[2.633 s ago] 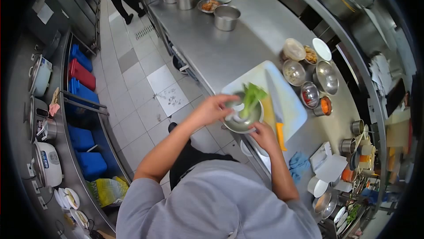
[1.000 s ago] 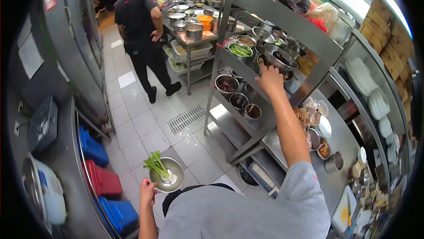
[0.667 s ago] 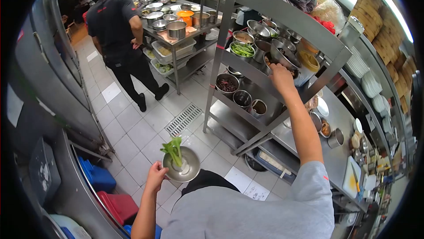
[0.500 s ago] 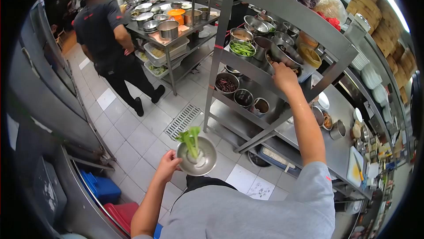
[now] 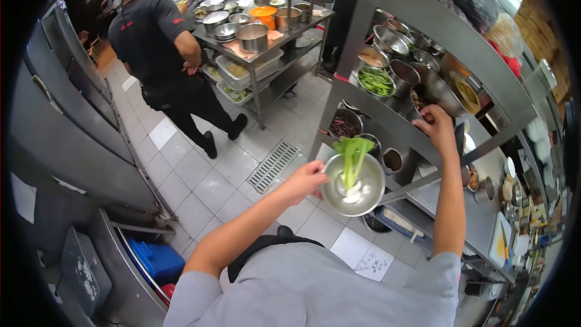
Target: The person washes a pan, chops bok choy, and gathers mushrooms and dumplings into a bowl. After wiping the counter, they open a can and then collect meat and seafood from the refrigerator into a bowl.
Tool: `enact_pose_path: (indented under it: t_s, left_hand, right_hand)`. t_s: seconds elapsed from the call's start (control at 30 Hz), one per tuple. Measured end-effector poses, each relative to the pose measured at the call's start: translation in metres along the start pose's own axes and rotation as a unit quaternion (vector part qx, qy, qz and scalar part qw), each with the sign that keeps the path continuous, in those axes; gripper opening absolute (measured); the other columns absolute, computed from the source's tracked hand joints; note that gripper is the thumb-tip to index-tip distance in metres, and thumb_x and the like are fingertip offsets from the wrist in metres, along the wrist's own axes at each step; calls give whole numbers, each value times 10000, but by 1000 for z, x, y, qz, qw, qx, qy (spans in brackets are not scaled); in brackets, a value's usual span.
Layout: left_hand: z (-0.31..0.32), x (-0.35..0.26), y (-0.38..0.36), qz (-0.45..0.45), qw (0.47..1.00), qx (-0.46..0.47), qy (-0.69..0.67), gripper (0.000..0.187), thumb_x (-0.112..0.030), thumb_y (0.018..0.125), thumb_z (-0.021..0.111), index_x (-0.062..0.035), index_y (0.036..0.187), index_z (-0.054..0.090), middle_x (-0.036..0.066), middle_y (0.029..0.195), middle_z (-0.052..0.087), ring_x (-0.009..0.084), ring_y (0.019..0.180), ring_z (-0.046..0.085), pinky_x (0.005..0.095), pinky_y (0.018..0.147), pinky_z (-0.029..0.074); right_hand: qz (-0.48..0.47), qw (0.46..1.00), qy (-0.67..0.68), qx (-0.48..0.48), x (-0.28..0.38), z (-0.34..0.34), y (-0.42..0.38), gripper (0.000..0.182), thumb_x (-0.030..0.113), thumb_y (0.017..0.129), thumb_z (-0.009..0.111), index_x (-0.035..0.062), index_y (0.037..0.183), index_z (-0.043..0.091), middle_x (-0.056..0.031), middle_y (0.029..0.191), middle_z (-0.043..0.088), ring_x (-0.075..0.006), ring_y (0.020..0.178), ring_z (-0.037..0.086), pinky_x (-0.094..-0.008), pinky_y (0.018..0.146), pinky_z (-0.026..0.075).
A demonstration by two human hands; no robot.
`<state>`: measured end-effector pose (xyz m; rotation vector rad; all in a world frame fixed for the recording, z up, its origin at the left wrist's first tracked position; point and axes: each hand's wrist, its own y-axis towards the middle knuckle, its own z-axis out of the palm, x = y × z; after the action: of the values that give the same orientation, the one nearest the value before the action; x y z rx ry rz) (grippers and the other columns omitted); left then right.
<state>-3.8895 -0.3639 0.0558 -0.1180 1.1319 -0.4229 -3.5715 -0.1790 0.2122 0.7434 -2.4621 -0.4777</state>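
Note:
My left hand (image 5: pixel 305 183) grips the rim of a small steel bowl (image 5: pixel 370 189). Inside lie leafy green stalks (image 5: pixel 353 160) and some white pieces, with the leaves standing over the far rim. My right hand (image 5: pixel 437 126) is at the rack, at the near side of a large steel bowl (image 5: pixel 446 93) with dark brown pieces in it. Its fingers are bent together, and whatever they hold is too small to tell. Close by on the same shelf stands a bowl of cut green beans (image 5: pixel 375 81). Dried red chilies (image 5: pixel 344 125) fill a pot on the shelf below.
The steel rack's post (image 5: pixel 351 42) and rail stand between me and the shelves. A co-worker (image 5: pixel 154 42) stands ahead on the left, beside a table (image 5: pixel 242 55) full of pots. A floor drain (image 5: pixel 273 166) lies ahead; a cutting board with a knife (image 5: pixel 506 243) is at right.
My left hand has brought the small bowl right and forward, toward the rack. My right hand has drawn back from inside the large bowl to its near edge. The view has shifted.

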Motion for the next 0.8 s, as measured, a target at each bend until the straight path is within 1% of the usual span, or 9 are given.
enact_pose_path:
  t_s: [0.03, 0.13, 0.23, 0.37, 0.43, 0.53, 0.63, 0.77, 0.8]
  left_hand:
    - [1, -8, 11, 1, 1000, 6, -11, 139, -115, 862, 624, -126, 872, 485, 9, 903, 534, 151, 824, 578, 374, 664, 537]
    - [3, -19, 32, -9, 999, 23, -47, 137, -114, 867, 618, -134, 866, 482, 13, 920, 543, 157, 834, 580, 378, 660, 539]
    - [-3, -29, 48, -4, 998, 18, -68, 136, -99, 870, 608, -137, 861, 477, 12, 926, 545, 154, 827, 578, 382, 647, 542]
    - [-44, -28, 34, -24, 997, -8, -68, 154, -80, 865, 598, -139, 839, 458, 12, 911, 530, 151, 816, 570, 392, 644, 552]
    - [-78, -26, 19, -33, 998, -24, -58, 174, -92, 855, 609, -138, 827, 443, 23, 902, 530, 160, 811, 571, 393, 647, 556]
    - [-148, -16, -16, -26, 994, -79, -73, 163, -91, 847, 609, -128, 840, 451, 10, 893, 519, 142, 825, 557, 382, 637, 555]
    - [-232, -13, -69, -4, 984, -157, -81, 155, -87, 844, 607, -122, 846, 456, 1, 887, 514, 119, 812, 549, 356, 624, 554]
    - [-357, -11, -158, 52, 949, -290, -114, 134, -77, 840, 605, -107, 861, 476, 6, 859, 524, 110, 753, 558, 323, 586, 550]
    - [-390, -6, -182, 71, 937, -319, -124, 129, -75, 840, 604, -104, 865, 481, 8, 852, 527, 109, 742, 559, 316, 571, 545]
  right_hand:
    - [33, 998, 56, -23, -3, 3, -1, 228, 48, 770, 782, 12, 900, 598, -32, 804, 563, -103, 707, 524, -228, 666, 446]
    - [-15, 989, 68, -129, 0, 7, -6, 186, 41, 781, 764, -9, 900, 631, -73, 876, 600, -149, 723, 596, -271, 667, 482]
    - [-77, 985, 71, -137, 54, 13, -16, 163, 19, 797, 737, 4, 938, 655, -68, 889, 599, -155, 748, 600, -289, 673, 491]
    - [-1, 980, 101, 171, 144, 52, -19, 262, 48, 824, 691, 79, 1083, 683, -83, 939, 606, -254, 835, 606, -343, 731, 500]
    - [-46, 954, 138, 262, 167, 100, -15, 292, 80, 828, 688, 92, 1119, 677, -94, 1010, 612, -286, 886, 602, -352, 797, 494]
    - [-163, 929, 172, 284, 200, 169, 3, 273, 71, 825, 697, 78, 1098, 688, -104, 1133, 618, -245, 941, 611, -338, 818, 508]
    - [-43, 917, 293, 268, 257, 225, 31, 202, 78, 853, 671, 57, 1051, 699, -88, 1129, 623, -223, 945, 623, -321, 801, 509]
    - [-5, 888, 374, 268, 340, 369, 38, 339, 88, 854, 685, 58, 1186, 626, -87, 1127, 616, -166, 885, 604, -272, 719, 500]
    - [-23, 894, 349, 278, 371, 403, 36, 499, 114, 866, 691, 65, 1329, 511, -101, 1132, 595, -154, 855, 588, -268, 707, 500]
